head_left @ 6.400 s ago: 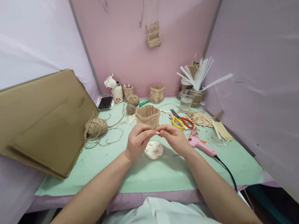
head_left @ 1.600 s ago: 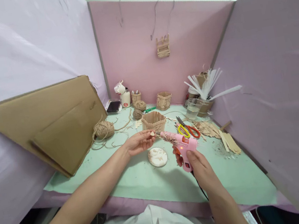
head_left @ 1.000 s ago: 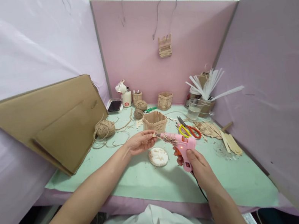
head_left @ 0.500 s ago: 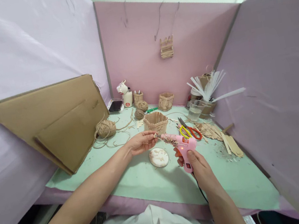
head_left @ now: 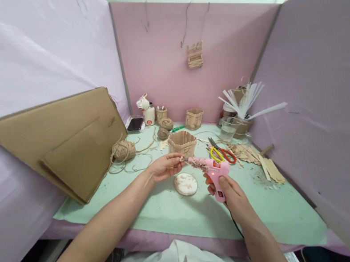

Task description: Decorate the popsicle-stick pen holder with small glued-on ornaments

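Observation:
A pink hot glue gun with a lit orange light is wrapped in the fingers of my right hand. Its nozzle points left, at a small pale brown piece pinched in the fingertips of my left hand. Brown scraps cling to the gun's barrel. Just behind my left hand stands a brown paper-like basket, its lower part partly hidden. Below the nozzle lies a round dish holding white material with brownish bits.
Scissors with red and yellow handles, brown crumpled paper and flat wooden sticks lie on the right. Twine and leaning cardboard are at left. White sticks stand behind a clear cup.
Hardly anything differs; both hands stay in place, with the glue gun's nozzle at the small piece.

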### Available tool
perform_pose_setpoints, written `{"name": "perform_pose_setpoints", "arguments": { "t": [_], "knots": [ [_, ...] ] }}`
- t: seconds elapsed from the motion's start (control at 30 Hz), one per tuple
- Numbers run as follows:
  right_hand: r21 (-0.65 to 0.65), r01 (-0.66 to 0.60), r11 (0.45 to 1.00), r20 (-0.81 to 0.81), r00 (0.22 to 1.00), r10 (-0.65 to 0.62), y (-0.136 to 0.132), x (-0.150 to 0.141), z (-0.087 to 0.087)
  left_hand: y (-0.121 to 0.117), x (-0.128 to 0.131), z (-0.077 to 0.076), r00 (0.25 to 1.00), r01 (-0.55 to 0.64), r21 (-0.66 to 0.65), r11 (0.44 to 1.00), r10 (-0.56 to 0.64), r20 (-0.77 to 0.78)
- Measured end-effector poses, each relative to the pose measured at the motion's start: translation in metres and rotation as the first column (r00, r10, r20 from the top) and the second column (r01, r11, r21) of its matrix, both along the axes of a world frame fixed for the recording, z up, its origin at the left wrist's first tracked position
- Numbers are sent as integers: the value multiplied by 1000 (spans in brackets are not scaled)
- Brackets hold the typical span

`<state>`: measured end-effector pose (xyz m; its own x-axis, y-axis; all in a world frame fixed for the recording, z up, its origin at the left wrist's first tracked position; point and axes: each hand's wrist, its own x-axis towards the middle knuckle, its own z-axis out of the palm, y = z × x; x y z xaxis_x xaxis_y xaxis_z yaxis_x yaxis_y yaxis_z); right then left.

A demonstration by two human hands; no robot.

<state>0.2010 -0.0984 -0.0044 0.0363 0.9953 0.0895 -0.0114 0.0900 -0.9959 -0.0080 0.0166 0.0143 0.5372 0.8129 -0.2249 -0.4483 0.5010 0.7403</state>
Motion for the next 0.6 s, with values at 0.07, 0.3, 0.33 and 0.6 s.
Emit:
{"name": "perform_pose_setpoints", "arguments": {
  "t": [0.07, 0.3, 0.33, 0.6],
  "knots": [
    [4, -7, 1000, 0, 1000, 7, 0, 0, 0, 0, 0, 0, 1000, -1, 1, 1000, 1, -1],
    [16, -29, 999, 9, 1000, 29, -1, 0, 3, 0, 0, 0, 1000, -2, -1, 1000, 2, -1],
    [15, -32, 999, 10, 999, 32, -1, 0, 3, 0, 0, 0, 1000, -4, -1, 1000, 4, -3],
    [14, -25, 1000, 32, 999, 25, -1, 1, 0, 1, 0, -2, 1000, -5, 3, 1000, 5, 2]
  ]
}}
